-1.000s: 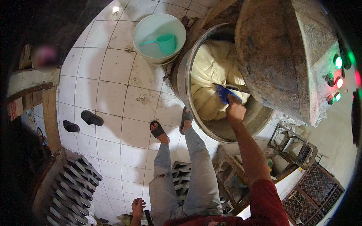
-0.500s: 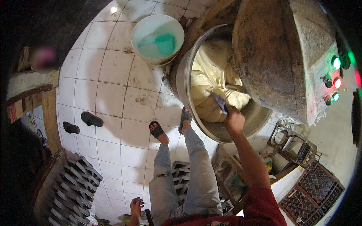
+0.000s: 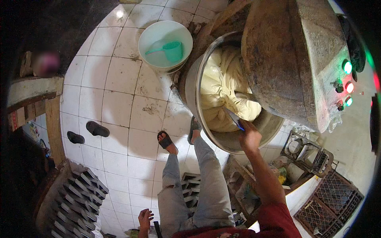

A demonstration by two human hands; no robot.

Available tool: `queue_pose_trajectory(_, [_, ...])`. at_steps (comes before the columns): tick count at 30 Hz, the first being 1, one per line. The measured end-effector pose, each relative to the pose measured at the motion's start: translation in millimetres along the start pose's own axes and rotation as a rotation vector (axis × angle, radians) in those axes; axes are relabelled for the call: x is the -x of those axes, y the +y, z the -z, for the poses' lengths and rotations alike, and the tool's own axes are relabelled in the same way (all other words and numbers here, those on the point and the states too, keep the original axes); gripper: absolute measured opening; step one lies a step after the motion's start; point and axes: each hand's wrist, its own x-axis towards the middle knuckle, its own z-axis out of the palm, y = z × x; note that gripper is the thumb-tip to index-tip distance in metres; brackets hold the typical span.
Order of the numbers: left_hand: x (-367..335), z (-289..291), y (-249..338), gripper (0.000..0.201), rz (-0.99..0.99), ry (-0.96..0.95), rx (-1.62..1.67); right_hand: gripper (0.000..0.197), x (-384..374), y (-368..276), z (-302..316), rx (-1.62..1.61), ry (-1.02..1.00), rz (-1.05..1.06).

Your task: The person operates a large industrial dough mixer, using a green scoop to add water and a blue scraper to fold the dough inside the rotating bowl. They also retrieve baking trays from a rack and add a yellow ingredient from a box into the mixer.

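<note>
Head view: the right hand (image 3: pixel 251 137) has its grip clamped on a blue scraper (image 3: pixel 234 118) over pale dough (image 3: pixel 222 85) inside the metal bowl (image 3: pixel 262 137); the left hand (image 3: pixel 145 218) hangs, fingers loosely apart.

Glare spot on white floor tiles (image 3: pixel 119 105), broad soft shadows, black fisheye rim

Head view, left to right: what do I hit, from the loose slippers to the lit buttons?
Loose dark slippers → left hand → sandaled feet → blue scraper → right hand → crate with dishes → lit panel buttons.
</note>
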Motion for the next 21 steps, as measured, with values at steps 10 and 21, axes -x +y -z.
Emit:
queue_pose_trajectory(10, [-20.0, -7.2, -24.9, 0.025, 0.023, 0.011, -0.030, 0.049, -16.2, 11.1, -36.3, 0.076, -0.049, -0.093])
queue_pose_trajectory(21, [-30.7, 1.0, -26.7, 0.026, 0.008, -0.003, -0.053, 0.042, -42.8, 26.6, -61.6, 0.231, -0.024, -0.093])
